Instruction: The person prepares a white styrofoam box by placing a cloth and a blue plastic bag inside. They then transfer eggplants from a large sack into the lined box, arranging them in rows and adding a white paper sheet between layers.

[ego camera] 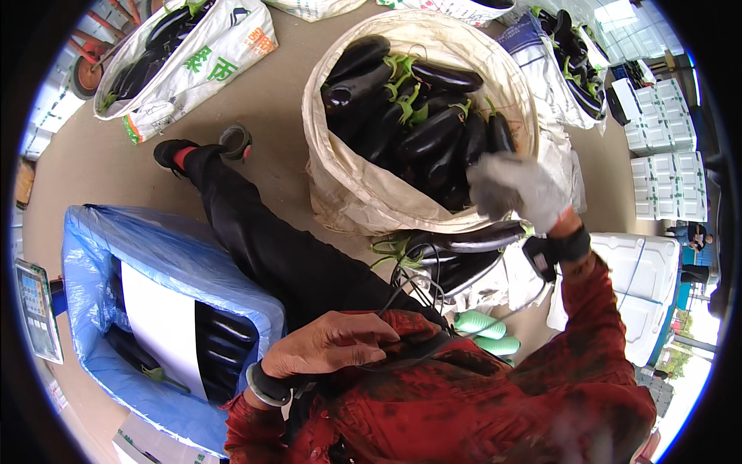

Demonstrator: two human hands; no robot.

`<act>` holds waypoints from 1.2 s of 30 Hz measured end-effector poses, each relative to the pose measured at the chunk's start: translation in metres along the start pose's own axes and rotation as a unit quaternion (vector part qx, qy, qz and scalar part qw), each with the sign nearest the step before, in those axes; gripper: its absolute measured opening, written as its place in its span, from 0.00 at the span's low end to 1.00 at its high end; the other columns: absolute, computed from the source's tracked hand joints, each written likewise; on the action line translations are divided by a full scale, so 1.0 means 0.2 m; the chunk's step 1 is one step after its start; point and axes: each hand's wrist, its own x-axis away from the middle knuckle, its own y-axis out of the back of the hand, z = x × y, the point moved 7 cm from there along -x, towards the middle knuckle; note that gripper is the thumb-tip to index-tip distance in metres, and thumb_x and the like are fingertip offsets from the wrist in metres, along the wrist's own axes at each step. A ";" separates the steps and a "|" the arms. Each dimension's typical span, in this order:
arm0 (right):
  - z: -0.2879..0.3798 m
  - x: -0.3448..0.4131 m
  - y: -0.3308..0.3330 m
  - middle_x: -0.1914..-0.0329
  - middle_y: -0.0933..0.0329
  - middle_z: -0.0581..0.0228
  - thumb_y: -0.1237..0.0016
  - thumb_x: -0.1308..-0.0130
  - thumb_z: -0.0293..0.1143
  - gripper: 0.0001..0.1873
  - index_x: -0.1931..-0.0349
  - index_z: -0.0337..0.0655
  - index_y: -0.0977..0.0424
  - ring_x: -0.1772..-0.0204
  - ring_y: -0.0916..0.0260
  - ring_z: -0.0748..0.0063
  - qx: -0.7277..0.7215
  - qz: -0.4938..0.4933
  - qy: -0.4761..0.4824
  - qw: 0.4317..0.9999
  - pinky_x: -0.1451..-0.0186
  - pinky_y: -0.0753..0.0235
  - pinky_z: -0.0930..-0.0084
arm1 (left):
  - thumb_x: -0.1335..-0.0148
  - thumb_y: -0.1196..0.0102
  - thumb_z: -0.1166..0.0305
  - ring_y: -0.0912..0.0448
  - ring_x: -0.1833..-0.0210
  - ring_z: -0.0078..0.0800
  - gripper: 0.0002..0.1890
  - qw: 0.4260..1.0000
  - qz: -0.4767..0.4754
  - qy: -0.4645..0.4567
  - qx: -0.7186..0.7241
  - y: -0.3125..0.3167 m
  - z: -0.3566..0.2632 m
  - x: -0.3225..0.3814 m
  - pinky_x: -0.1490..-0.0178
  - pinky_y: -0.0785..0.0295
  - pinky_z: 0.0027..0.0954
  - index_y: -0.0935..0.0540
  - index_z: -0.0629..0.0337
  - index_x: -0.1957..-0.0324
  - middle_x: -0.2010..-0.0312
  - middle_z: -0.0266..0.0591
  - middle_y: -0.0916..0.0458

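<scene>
My right hand (519, 191), in a pale glove with a dark palm, is over the near right rim of a large cream woven sack (330, 168). Motion blurs its fingers, so their grip is unclear. Glossy dark eggplants (432, 136) with green stems fill the sack. My bare left hand (333, 342) hovers before my torso, fingers loosely bent and nothing visible in them. To its left stands a box lined with blue plastic film (174, 243). A white sheet (159, 325) lies across the eggplants (226, 342) inside that box.
Loose eggplants (458, 249) lie against the sack's near side. More eggplant bags stand at the upper left (226, 64) and upper right (527, 64). White foam boxes (666, 185) are stacked at right. Green net rolls (481, 325), a tape roll (235, 142) and a scale display (39, 310) are around me.
</scene>
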 end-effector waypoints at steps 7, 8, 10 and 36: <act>-0.07 -1.63 -0.35 0.37 0.32 0.37 0.56 0.35 0.62 0.41 0.34 0.36 0.36 0.37 0.33 0.39 0.083 -0.085 -0.076 0.990 0.40 0.25 0.56 | 0.31 0.47 0.69 0.21 0.65 0.20 0.15 0.976 -0.102 0.044 0.187 0.16 0.01 0.09 0.61 0.30 0.21 0.21 0.68 0.48 0.71 0.36 0.19; -0.10 -1.77 -0.39 0.40 0.27 0.43 0.45 0.39 0.51 0.37 0.34 0.37 0.35 0.37 0.30 0.46 0.017 -0.078 -0.078 0.994 0.38 0.26 0.61 | 0.30 0.48 0.70 0.21 0.64 0.20 0.14 0.976 -0.108 0.052 0.184 0.17 0.01 0.10 0.61 0.30 0.21 0.21 0.68 0.47 0.70 0.36 0.18; 0.02 -1.84 -0.47 0.38 0.27 0.49 0.35 0.55 0.25 0.39 0.37 0.38 0.32 0.38 0.27 0.57 0.470 -0.082 0.159 0.864 0.36 0.28 0.65 | 0.29 0.51 0.72 0.21 0.63 0.20 0.14 0.975 -0.116 0.061 0.182 0.18 0.01 0.12 0.60 0.30 0.21 0.23 0.68 0.46 0.68 0.36 0.18; 0.37 -0.17 -2.32 0.46 0.28 0.55 0.44 0.42 0.23 0.41 0.28 0.39 0.48 0.52 0.24 0.67 0.085 0.381 0.191 0.901 0.51 0.22 0.70 | 0.29 0.48 0.57 0.31 0.37 0.38 0.47 0.622 -0.701 -0.327 0.119 0.53 0.01 1.21 0.39 0.29 0.38 0.68 0.48 0.24 0.34 0.50 0.37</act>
